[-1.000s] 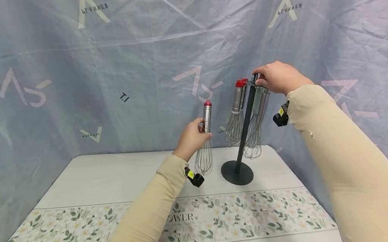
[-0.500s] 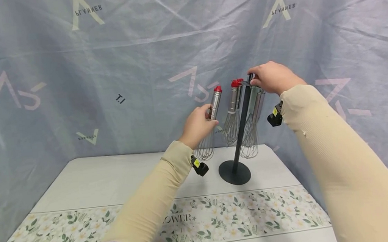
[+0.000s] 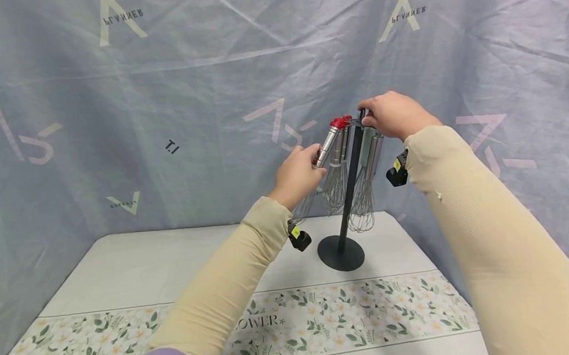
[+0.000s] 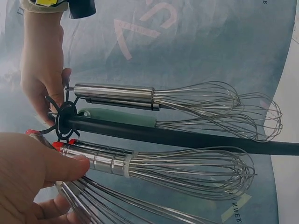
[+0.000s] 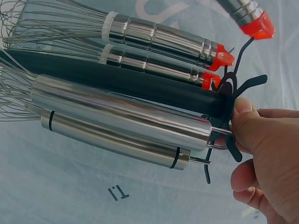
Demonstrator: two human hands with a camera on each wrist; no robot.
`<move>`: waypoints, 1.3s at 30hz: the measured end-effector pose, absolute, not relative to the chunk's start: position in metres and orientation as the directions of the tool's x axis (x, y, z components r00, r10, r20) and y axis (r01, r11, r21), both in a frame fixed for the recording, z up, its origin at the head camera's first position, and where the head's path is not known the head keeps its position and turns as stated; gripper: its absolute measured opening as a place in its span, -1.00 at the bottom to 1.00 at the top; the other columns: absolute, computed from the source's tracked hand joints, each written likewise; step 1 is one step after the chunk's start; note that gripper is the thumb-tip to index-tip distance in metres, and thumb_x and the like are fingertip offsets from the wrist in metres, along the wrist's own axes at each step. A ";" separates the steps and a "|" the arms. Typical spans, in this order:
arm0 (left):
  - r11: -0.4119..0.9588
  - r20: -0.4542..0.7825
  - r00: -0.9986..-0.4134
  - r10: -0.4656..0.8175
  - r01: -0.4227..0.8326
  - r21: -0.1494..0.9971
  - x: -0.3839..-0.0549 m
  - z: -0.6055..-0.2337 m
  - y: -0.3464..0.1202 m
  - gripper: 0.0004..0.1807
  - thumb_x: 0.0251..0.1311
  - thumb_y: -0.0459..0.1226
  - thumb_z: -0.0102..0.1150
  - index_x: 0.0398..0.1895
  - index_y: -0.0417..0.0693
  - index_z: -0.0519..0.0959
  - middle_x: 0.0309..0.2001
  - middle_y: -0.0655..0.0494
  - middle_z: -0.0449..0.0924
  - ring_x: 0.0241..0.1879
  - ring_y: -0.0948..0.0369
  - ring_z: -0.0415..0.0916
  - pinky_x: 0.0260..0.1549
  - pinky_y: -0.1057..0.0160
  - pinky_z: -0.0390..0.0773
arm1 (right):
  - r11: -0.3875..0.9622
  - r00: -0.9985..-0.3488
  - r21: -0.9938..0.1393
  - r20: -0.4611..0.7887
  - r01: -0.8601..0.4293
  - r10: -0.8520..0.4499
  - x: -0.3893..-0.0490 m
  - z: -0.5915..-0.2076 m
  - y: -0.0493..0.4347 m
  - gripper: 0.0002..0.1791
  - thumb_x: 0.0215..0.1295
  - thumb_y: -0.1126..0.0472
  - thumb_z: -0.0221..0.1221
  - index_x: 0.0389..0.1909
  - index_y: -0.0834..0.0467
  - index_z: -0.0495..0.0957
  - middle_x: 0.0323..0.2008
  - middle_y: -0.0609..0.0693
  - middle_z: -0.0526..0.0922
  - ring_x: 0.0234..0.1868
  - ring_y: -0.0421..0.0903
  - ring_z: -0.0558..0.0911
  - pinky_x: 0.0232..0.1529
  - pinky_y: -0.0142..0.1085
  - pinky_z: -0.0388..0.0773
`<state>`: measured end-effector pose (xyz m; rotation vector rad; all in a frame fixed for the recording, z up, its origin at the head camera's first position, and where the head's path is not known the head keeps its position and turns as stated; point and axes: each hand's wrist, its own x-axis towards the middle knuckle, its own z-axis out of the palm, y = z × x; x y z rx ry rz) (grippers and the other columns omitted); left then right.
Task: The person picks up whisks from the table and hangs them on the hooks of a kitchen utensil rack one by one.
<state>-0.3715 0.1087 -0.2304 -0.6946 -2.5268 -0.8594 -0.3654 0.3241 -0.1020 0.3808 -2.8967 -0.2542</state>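
My left hand [image 3: 296, 176] grips a steel whisk [image 3: 327, 147] by its handle. The whisk slants, wires down to the left. Its red end cap [image 5: 259, 25] is by the tip of a black hook [image 5: 244, 51] in the right wrist view; whether they touch I cannot tell. My right hand [image 3: 397, 114] pinches the top of a black whisk stand [image 3: 349, 194]. Two red-capped whisks [image 5: 159, 39] hang from the stand's left side. On the other side hang steel-handled whisks [image 5: 121, 112] and one with a pale green handle [image 4: 121, 116].
The stand's round black base [image 3: 340, 254] rests on a white table [image 3: 161, 265] with a floral printed band [image 3: 326, 319]. Behind hangs a grey-blue curtain [image 3: 210, 122] with printed letters. A small black camera [image 3: 299, 237] sits on the left wrist.
My left hand has carried the whisk up and right to the top of the stand, tilting it from near upright. My right hand has stayed on the stand's top.
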 end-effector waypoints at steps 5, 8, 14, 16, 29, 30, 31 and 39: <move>0.705 0.475 -0.806 0.352 0.562 0.432 -0.373 -0.230 0.114 -0.83 0.30 -0.16 0.33 -0.27 0.15 0.47 -0.24 0.17 0.44 -0.25 0.19 0.38 -0.45 0.17 0.45 | 0.953 -0.944 0.200 0.194 -0.229 -0.268 -0.365 -0.102 0.325 -0.47 0.61 0.14 0.00 0.47 0.23 0.26 0.23 0.35 0.52 0.20 0.31 0.52 0.20 0.20 0.40; 0.709 0.471 -0.805 0.360 0.564 0.422 -0.373 -0.231 0.118 -0.84 0.30 -0.17 0.33 -0.25 0.16 0.49 -0.23 0.16 0.43 -0.27 0.18 0.39 -0.46 0.17 0.45 | 0.954 -0.945 0.199 0.195 -0.222 -0.261 -0.365 -0.103 0.326 -0.47 0.61 0.14 0.00 0.48 0.24 0.26 0.24 0.36 0.52 0.21 0.32 0.52 0.21 0.20 0.40; 0.696 0.473 -0.808 0.351 0.563 0.445 -0.373 -0.236 0.127 -0.79 0.29 -0.17 0.36 -0.07 0.18 0.55 -0.19 0.18 0.46 -0.22 0.20 0.42 -0.46 0.16 0.47 | 0.956 -0.945 0.198 0.203 -0.218 -0.258 -0.365 -0.104 0.328 -0.47 0.60 0.13 0.01 0.47 0.23 0.27 0.23 0.36 0.53 0.19 0.31 0.53 0.19 0.20 0.42; 0.683 0.493 -0.800 0.342 0.572 0.455 -0.375 -0.239 0.131 -0.75 0.28 -0.18 0.36 -0.03 0.18 0.56 -0.18 0.17 0.47 -0.20 0.20 0.44 -0.44 0.16 0.48 | 0.956 -0.945 0.197 0.202 -0.217 -0.257 -0.364 -0.103 0.328 -0.46 0.60 0.13 0.00 0.48 0.24 0.26 0.22 0.36 0.53 0.17 0.30 0.54 0.18 0.19 0.43; 0.504 0.564 -0.775 0.287 0.622 0.599 -0.377 -0.260 0.144 -0.42 0.26 -0.23 0.40 0.35 0.06 0.47 -0.14 0.12 0.68 -0.21 0.20 0.63 -0.19 0.16 0.57 | 0.954 -0.938 0.188 0.216 -0.233 -0.271 -0.362 -0.105 0.321 -0.49 0.60 0.14 0.00 0.45 0.24 0.29 0.17 0.35 0.57 0.11 0.27 0.59 0.14 0.17 0.47; 0.497 0.569 -0.772 0.282 0.625 0.602 -0.377 -0.262 0.144 -0.43 0.26 -0.23 0.40 0.34 0.05 0.48 -0.16 0.12 0.66 -0.21 0.19 0.62 -0.19 0.16 0.56 | 0.954 -0.938 0.188 0.216 -0.234 -0.272 -0.362 -0.105 0.321 -0.48 0.60 0.14 0.00 0.46 0.25 0.29 0.16 0.35 0.57 0.11 0.27 0.59 0.14 0.17 0.47; 0.490 0.574 -0.771 0.276 0.627 0.606 -0.376 -0.263 0.145 -0.42 0.25 -0.23 0.40 0.34 0.03 0.47 -0.18 0.12 0.65 -0.21 0.18 0.60 -0.19 0.16 0.55 | 0.954 -0.937 0.187 0.217 -0.235 -0.273 -0.361 -0.105 0.320 -0.48 0.60 0.14 0.00 0.46 0.25 0.28 0.16 0.36 0.57 0.11 0.27 0.59 0.14 0.17 0.47; 0.449 0.546 -0.805 0.232 0.587 0.674 -0.374 -0.274 0.145 -0.37 0.30 -0.21 0.37 0.42 0.03 0.40 -0.15 0.12 0.62 -0.20 0.21 0.58 -0.17 0.17 0.57 | 0.953 -0.935 0.186 0.222 -0.238 -0.277 -0.361 -0.105 0.317 -0.46 0.61 0.14 -0.01 0.48 0.26 0.26 0.16 0.36 0.57 0.10 0.28 0.60 0.14 0.16 0.48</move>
